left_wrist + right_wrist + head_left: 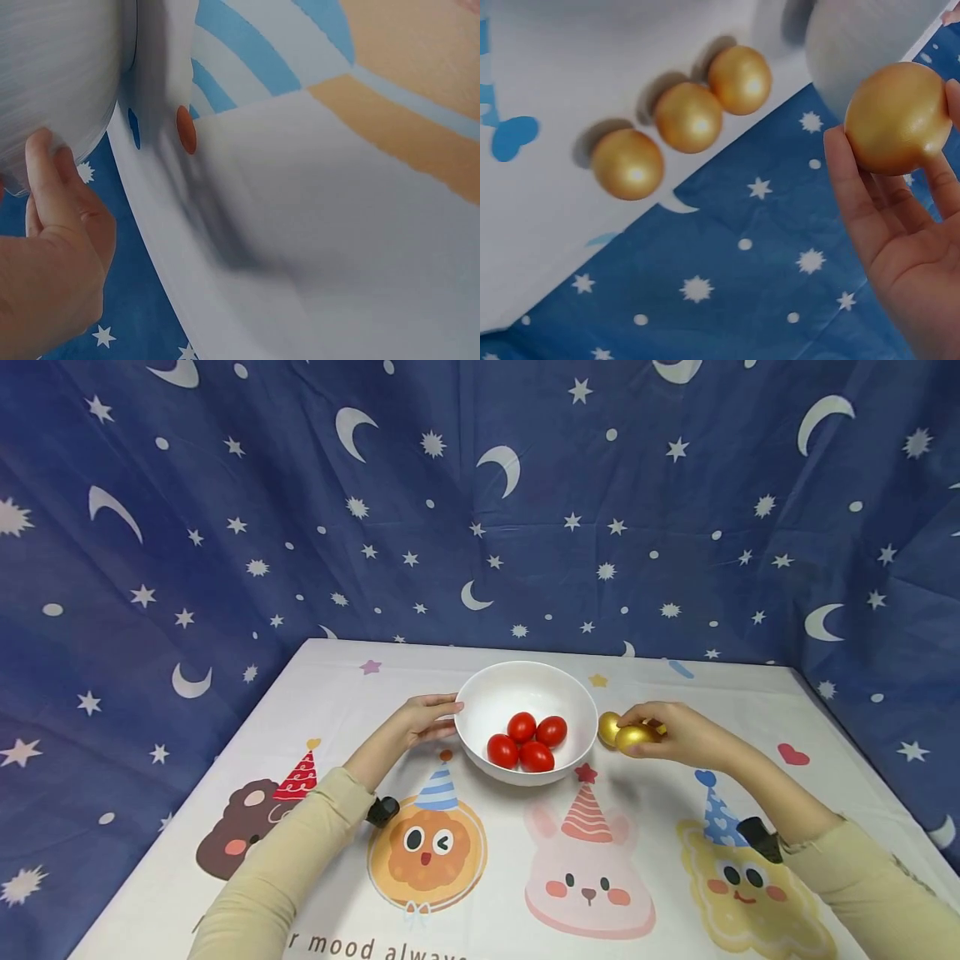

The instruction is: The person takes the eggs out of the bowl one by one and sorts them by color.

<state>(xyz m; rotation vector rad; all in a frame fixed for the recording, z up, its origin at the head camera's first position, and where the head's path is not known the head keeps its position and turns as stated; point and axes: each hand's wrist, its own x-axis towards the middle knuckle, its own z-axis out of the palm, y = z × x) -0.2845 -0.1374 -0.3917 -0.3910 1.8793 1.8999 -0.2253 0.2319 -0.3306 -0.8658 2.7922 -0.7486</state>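
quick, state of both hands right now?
Left hand: open, touching the side of the white bowl.
Right hand: closed, holding a gold egg.

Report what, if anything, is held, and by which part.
Right hand holds a gold egg by opposite sides. Left hand only rests against the left side of the bowl.

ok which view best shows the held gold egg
The right wrist view: the gold egg looks large, mostly uncovered in the right hand. The head view shows it smaller, the left wrist view not at all.
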